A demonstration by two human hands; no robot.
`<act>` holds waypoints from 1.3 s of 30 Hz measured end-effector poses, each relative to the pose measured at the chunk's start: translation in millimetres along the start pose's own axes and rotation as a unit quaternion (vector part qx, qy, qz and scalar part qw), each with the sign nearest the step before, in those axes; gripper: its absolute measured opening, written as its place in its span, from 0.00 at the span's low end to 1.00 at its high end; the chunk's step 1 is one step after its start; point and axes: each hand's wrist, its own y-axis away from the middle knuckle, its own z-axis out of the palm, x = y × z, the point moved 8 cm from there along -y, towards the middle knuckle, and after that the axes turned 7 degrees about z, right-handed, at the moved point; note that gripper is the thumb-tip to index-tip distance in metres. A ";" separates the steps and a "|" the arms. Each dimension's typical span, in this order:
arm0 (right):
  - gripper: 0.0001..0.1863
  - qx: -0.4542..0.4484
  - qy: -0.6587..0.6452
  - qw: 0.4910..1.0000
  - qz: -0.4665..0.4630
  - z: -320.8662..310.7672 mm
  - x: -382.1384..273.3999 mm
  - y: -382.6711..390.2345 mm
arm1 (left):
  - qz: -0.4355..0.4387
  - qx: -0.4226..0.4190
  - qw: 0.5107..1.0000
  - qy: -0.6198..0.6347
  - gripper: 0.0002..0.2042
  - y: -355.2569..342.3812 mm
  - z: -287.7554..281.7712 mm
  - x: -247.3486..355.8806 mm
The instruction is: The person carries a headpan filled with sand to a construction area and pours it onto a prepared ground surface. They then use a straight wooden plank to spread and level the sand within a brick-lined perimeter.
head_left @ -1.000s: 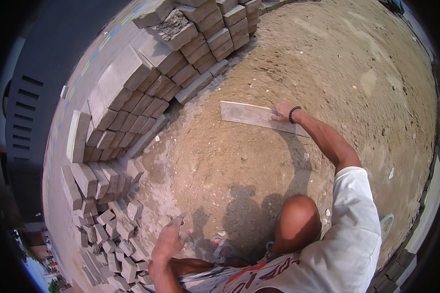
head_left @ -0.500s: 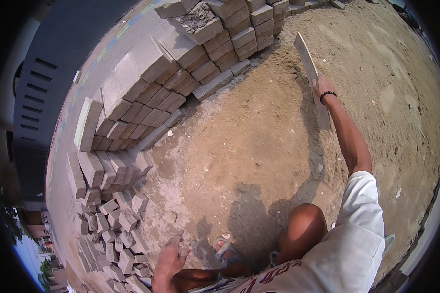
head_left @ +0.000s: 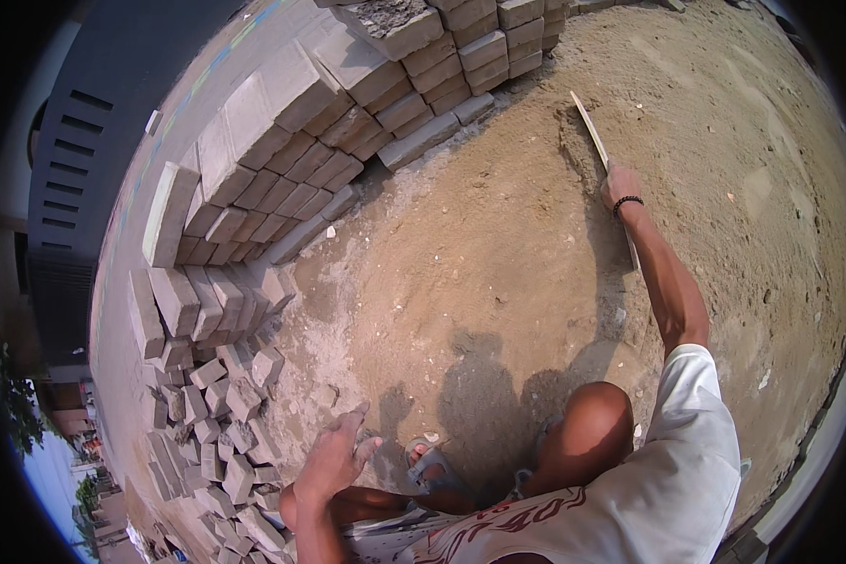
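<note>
My right hand [head_left: 621,184], with a dark beaded bracelet at the wrist, grips a long flat wooden board [head_left: 590,131] at about its middle. The board stands on edge on the sandy ground [head_left: 470,254], with a low ridge of loose sand along the left of its far end. My right arm is stretched out ahead. Over my bent left knee hangs my left hand [head_left: 334,456], empty, its fingers apart. My crouched legs and sandalled feet show below, and shadows fall across the sand in front of me.
Stacked grey paving blocks [head_left: 301,169] form a low wall along the left and far left. Nearer me lies a heap of broken block pieces [head_left: 218,423]. Beyond the stack are pavement and a dark slotted gate [head_left: 70,169]. A kerb [head_left: 832,423] runs along the right.
My right hand has drawn the board slightly nearer and tipped it more edge-on to view. My left hand has lifted a little, its fingers spreading. The whole view has shifted slightly.
</note>
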 end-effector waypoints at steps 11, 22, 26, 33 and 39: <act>0.10 -0.143 -0.084 0.937 -0.308 30.3 -277.6 242.5 | 0.053 0.000 0.999 0.000 0.26 -18.5 -1.9 10.0; 0.07 -0.371 0.042 0.718 -0.587 -14.6 -264.4 340.7 | -0.028 0.028 0.998 0.056 0.26 46.8 -5.3 -26.3; 0.11 -0.338 0.010 0.766 -0.546 19.6 -258.1 300.1 | -0.053 0.055 0.997 0.031 0.26 61.1 -18.9 -34.8; 0.10 -0.245 0.086 0.816 -0.517 39.0 -294.1 253.5 | -0.013 0.082 0.996 0.045 0.26 66.2 -27.4 -31.1; 0.11 -0.190 0.094 0.862 -0.461 35.5 -340.8 214.3 | 0.033 0.112 0.992 0.046 0.26 73.9 -27.6 -22.5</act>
